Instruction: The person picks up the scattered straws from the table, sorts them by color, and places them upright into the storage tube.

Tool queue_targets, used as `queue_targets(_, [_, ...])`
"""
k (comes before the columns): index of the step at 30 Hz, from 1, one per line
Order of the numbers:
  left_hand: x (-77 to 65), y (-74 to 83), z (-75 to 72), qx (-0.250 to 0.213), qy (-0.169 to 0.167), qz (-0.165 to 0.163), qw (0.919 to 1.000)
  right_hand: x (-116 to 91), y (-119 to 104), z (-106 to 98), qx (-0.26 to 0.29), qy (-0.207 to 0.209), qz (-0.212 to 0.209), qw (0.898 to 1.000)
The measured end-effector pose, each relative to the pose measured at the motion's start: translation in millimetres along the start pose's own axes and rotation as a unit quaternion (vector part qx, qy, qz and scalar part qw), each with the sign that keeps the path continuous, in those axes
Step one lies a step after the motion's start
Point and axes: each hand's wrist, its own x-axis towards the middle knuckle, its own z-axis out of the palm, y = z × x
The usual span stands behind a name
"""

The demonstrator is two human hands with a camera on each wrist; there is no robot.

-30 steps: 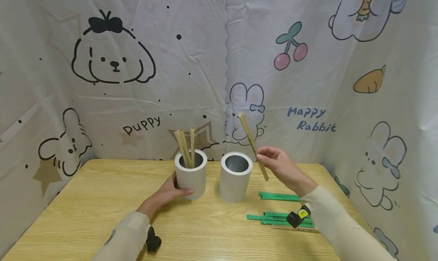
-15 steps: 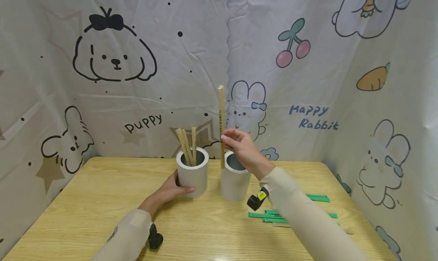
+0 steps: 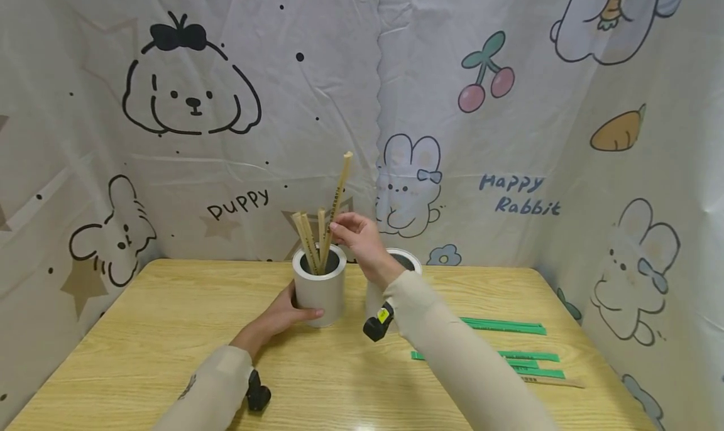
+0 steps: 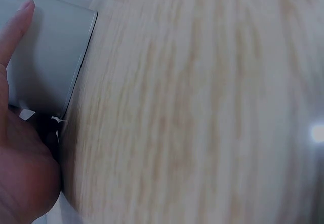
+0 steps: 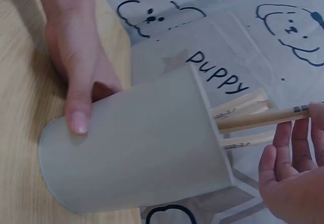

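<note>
My left hand (image 3: 281, 313) grips a white cylindrical holder (image 3: 321, 300) from its left side, thumb across the front near the base. In the left wrist view the thumb (image 4: 19, 24) lies along its smooth wall. Several tan paper-wrapped chopstick packets (image 3: 306, 233) lean in this holder. Above its rim my right hand (image 3: 362, 242) pinches another tan packet of wrapped chopsticks (image 3: 341, 189), tilted, its lower end inside the mouth. The right wrist view has this pinched packet (image 5: 263, 119) running into the opening between the other packets.
A second white holder (image 3: 406, 258) stands just to the right, partly behind the right forearm. Green wrapped chopstick packets (image 3: 503, 325) and one tan packet (image 3: 551, 381) lie on the wooden table (image 3: 186, 330) at the right. A printed curtain (image 3: 317, 136) closes off the back.
My right hand has carried the tan chopstick packet leftward, past the second holder, and lowered its end into the left holder. The left hand keeps its grip in place.
</note>
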Motion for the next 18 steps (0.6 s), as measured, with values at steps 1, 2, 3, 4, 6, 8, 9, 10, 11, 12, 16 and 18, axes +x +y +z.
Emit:
queue_targets(1, [0.3, -0.9, 0.2, -0.001, 0.001, -0.002, 1.0, 0, 2, 1, -0.013, 0.0, 0.006, 1.0])
queue_targets(2, [0.8, -1.9, 0.3, -0.001, 0.002, -0.003, 1.0, -1, 4, 2, -0.028, -0.001, 0.013, 1.0])
queue_targets(3, [1.2, -2.6, 0.2, -0.001, 0.002, -0.003, 1.0, -1, 6, 3, -0.039, -0.001, 0.02, 0.999])
queue_targets(4, [1.5, -2.7, 0.0, -0.001, 0.002, -0.001, 1.0, -2, 7, 4, -0.049, -0.002, 0.026, 0.998])
queue_targets(6, [1.5, -2.5, -0.5, -0.002, 0.001, 0.001, 1.0, -3, 9, 4, -0.065, -0.004, 0.031, 0.997])
queue_targets(8, [0.9, -1.8, -0.6, 0.0, -0.002, 0.003, 1.0, -4, 9, 4, -0.079, -0.005, 0.031, 0.996])
queue_targets(9, [0.8, -1.6, -0.6, 0.001, -0.003, 0.005, 1.0, -4, 9, 4, -0.091, -0.004, 0.028, 0.995])
queue_targets(10, [0.6, -1.3, -0.7, 0.002, -0.004, 0.006, 1.0, -5, 8, 4, -0.1, -0.004, 0.025, 0.995])
queue_targets(11, [1.0, -1.6, -0.7, 0.002, -0.003, 0.005, 1.0, -6, 8, 3, -0.11, -0.004, 0.021, 0.994])
queue_targets(12, [1.5, -1.9, -0.7, 0.001, -0.002, 0.005, 1.0, -6, 7, 3, -0.119, -0.003, 0.016, 0.993])
queue_targets(16, [3.4, -3.9, -0.9, -0.002, -0.001, 0.004, 1.0, -9, 5, -1, -0.149, -0.005, -0.012, 0.989])
queue_targets(18, [3.2, -4.0, -0.4, -0.006, -0.002, 0.001, 1.0, -12, 3, -4, -0.16, -0.009, -0.022, 0.987])
